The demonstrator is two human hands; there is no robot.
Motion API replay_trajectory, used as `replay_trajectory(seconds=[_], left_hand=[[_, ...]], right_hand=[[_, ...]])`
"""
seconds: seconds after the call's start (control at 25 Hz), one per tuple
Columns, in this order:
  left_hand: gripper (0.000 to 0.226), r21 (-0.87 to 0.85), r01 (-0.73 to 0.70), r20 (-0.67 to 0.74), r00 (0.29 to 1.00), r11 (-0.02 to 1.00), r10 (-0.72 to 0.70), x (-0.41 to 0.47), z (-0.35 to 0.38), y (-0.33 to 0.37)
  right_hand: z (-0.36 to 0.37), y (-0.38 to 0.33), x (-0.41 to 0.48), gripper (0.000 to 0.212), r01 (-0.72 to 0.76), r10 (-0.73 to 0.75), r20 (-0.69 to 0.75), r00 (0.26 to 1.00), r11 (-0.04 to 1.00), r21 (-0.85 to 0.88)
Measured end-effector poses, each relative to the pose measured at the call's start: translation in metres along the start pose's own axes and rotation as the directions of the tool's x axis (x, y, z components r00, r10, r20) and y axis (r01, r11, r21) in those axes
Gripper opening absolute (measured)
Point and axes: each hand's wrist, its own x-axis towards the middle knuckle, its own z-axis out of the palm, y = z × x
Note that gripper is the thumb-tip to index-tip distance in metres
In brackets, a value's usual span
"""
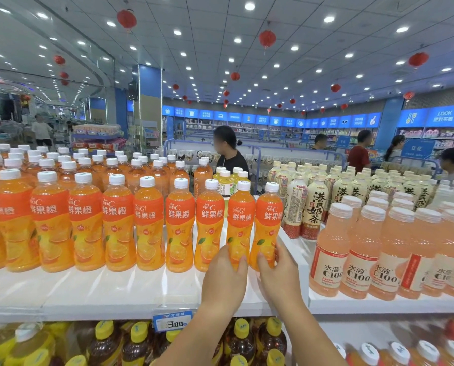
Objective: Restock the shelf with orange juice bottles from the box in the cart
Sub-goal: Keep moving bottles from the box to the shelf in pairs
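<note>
Orange juice bottles with white caps stand in several rows on the white top shelf (pixel 93 289). At the right end of the front row, my left hand (pixel 227 276) grips the base of one orange juice bottle (pixel 240 215). Beside it, my right hand (pixel 278 273) grips the base of the last bottle (pixel 268 212). Both bottles stand upright on the shelf, close together. The box and the cart are out of view.
Pale pink C100 bottles (pixel 331 249) and milk tea bottles (pixel 313 204) fill the shelf section to the right. Yellow-capped bottles (pixel 138 344) sit on the shelf below, behind a price tag (pixel 171 319). Several people stand in the aisles beyond.
</note>
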Motion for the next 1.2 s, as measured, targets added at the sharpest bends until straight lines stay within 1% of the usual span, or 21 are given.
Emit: replay_trajectory(seconds=[0.08, 0.16, 0.2, 0.28, 0.36, 0.48, 0.56, 0.68, 0.76, 0.88, 1.04, 1.12, 1.2], left_hand=[[0.011, -0.018, 0.006, 0.042, 0.999, 1.0, -0.006, -0.004, -0.007, 0.001], [0.016, -0.034, -0.016, 0.106, 0.994, 0.999, 0.019, -0.006, -0.015, 0.0], [0.018, -0.043, -0.033, 0.147, 0.988, 0.999, 0.038, -0.008, -0.019, 0.0], [0.021, -0.063, -0.059, 0.231, 0.97, 0.996, 0.072, -0.011, -0.029, 0.0], [0.023, -0.092, -0.065, 0.283, 0.955, 0.994, 0.089, -0.013, -0.04, -0.001], [0.028, -0.142, -0.063, 0.366, 0.924, 0.988, 0.112, -0.018, -0.056, -0.001], [0.039, -0.164, -0.068, 0.426, 0.895, 0.984, 0.132, -0.024, -0.067, -0.003], [0.054, -0.126, -0.073, 0.474, 0.872, 0.989, 0.125, -0.038, -0.081, -0.007], [0.056, -0.151, -0.08, 0.497, 0.856, 0.985, 0.146, -0.047, -0.085, -0.011], [0.056, -0.217, -0.07, 0.566, 0.804, 0.974, 0.184, -0.071, -0.083, -0.013], [0.05, -0.262, -0.047, 0.676, 0.703, 0.964, 0.219, -0.12, -0.076, -0.007], [0.048, -0.288, -0.021, 0.737, 0.634, 0.957, 0.236, -0.151, -0.07, -0.002], [0.044, -0.31, -0.017, 0.785, 0.559, 0.95, 0.266, -0.186, -0.06, 0.003]], right_hand=[[-0.003, -0.002, -0.004, 0.03, -0.005, 0.005, 0.023, 1.0, 1.0, 0.01], [-0.007, -0.009, -0.009, 0.02, -0.02, 0.02, 0.069, 0.997, 1.0, 0.001], [-0.01, -0.013, -0.012, 0.02, -0.029, 0.029, 0.107, 0.994, 1.0, -0.009], [-0.013, -0.022, -0.019, 0.023, -0.046, 0.049, 0.17, 0.984, 0.999, -0.021], [-0.015, -0.029, -0.026, 0.024, -0.063, 0.064, 0.192, 0.979, 0.998, -0.009], [-0.017, -0.035, -0.045, 0.042, -0.095, 0.097, 0.194, 0.976, 0.995, -0.019], [-0.019, -0.042, -0.064, 0.049, -0.132, 0.136, 0.149, 0.98, 0.991, -0.034], [-0.023, -0.055, -0.101, 0.054, -0.178, 0.181, 0.065, 0.981, 0.983, -0.046], [-0.025, -0.062, -0.129, 0.057, -0.22, 0.221, 0.003, 0.975, 0.973, -0.069], [-0.038, -0.065, -0.174, 0.056, -0.281, 0.273, -0.086, 0.958, 0.956, -0.09], [-0.07, -0.06, -0.241, 0.06, -0.376, 0.352, -0.216, 0.911, 0.923, -0.085], [-0.092, -0.056, -0.28, 0.061, -0.43, 0.393, -0.267, 0.88, 0.898, -0.094], [-0.117, -0.051, -0.324, 0.054, -0.455, 0.416, -0.322, 0.85, 0.889, -0.052]])
